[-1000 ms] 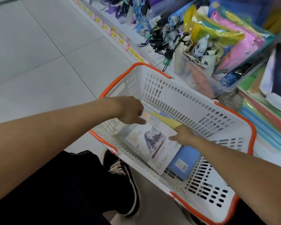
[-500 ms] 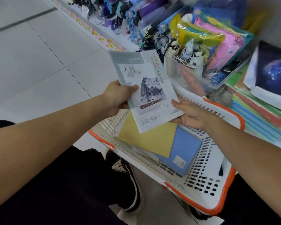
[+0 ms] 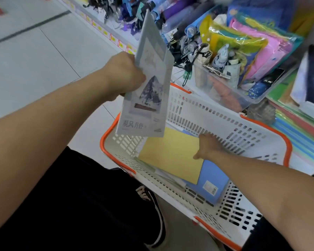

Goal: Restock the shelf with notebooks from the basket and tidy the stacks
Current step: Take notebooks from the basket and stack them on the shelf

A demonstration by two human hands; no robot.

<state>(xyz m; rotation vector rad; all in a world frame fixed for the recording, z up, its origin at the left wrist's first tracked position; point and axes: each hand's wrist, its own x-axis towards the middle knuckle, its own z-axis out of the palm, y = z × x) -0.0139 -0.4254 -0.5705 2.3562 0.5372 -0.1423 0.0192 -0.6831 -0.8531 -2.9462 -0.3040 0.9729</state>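
Head view: left hand grips a mountain-cover notebook by its edge, right hand reaches, fingers hidden, onto the yellow notebook beneath; one-handed, it may slip.

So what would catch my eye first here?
Probably the pale grey mountain-cover notebook, held up in the left hand above the white plastic basket with orange rim. Below, the right hand reaches into the basket at the edge of a flat yellow notebook.
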